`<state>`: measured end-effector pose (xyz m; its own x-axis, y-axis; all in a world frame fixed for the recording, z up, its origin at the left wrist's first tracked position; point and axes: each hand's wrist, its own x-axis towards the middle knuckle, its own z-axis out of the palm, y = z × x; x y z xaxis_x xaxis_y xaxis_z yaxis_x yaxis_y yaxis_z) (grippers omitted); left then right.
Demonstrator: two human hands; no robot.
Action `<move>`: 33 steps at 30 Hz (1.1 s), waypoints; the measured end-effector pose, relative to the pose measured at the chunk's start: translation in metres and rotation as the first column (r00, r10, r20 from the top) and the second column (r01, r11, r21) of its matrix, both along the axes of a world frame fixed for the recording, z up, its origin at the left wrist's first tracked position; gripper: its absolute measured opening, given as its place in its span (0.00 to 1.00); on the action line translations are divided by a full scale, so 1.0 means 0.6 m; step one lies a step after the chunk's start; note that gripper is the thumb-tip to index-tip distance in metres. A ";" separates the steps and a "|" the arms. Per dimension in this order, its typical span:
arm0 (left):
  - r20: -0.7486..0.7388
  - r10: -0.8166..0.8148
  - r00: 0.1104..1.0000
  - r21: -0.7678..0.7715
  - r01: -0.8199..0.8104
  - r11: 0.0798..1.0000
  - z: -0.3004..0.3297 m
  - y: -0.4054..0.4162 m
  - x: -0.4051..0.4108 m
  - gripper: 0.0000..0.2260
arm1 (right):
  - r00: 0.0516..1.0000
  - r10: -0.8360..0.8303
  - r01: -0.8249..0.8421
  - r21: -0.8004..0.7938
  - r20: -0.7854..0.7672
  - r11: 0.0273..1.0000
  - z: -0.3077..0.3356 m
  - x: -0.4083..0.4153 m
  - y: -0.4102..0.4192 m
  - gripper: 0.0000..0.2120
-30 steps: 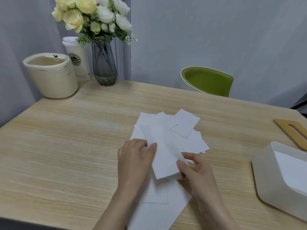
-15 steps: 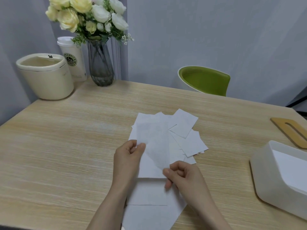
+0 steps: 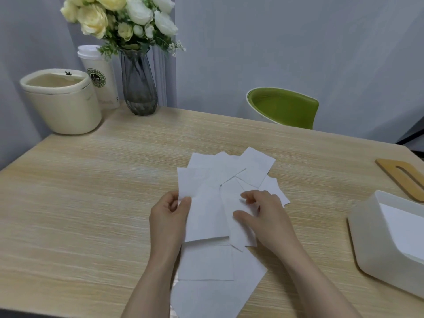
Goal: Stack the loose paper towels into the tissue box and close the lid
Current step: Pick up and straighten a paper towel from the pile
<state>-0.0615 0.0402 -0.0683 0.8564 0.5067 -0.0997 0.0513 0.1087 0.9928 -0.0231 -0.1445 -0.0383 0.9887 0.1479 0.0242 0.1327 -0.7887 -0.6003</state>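
1. You are at the gathering step: the loose paper towels (image 3: pixel 229 180) lie fanned and overlapping on the wooden surface (image 3: pixel 91 203), right in front of you, and none of this batch has gone into the box yet.
2. Your left hand (image 3: pixel 168 216) pinches the left edge of one towel (image 3: pixel 202 212) between thumb and fingers, holding it over the pile.
3. Your right hand (image 3: pixel 263 214) rests on the sheets beside it, fingers curled at a towel's edge; whether it has a real grip or is only pressing down, I cannot tell.
4. The tissue box (image 3: pixel 367 249) sits open at your right, well apart from the pile, with what looks like some white paper already inside.
5. The wooden lid (image 3: pixel 403 177) lies flat on the surface just beyond the box, so the closing step is not yet begun.
6. Judging from this, your next move calls for squaring the sheets under the one you hold, so that edges line up before you carry anything over.
7. Thin sheets slide and fold easily, so gather them with both hands and keep them flat.
8. More towels lie near the front edge (image 3: pixel 218 294), under your forearms; don't leave those behind.
9. The bin (image 3: pixel 62 104), cup (image 3: pixel 101 81) and flower vase (image 3: pixel 137 83) stand at the far left, out of your way.
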 end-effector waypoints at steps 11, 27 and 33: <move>0.004 -0.021 1.000 0.005 0.021 1.000 -0.001 -0.002 0.002 0.11 | 1.000 0.018 -0.017 -0.118 0.005 0.993 -0.005 0.014 0.013 0.14; 0.009 -0.027 1.000 -0.010 0.027 1.000 -0.006 0.002 0.002 0.10 | 0.976 -0.182 0.202 0.182 -0.119 0.962 0.007 -0.019 -0.062 0.04; 0.010 -0.104 0.995 -0.007 0.104 0.995 0.003 0.000 -0.001 0.09 | 0.954 -0.217 0.262 0.220 -0.207 0.940 -0.001 -0.045 -0.082 0.08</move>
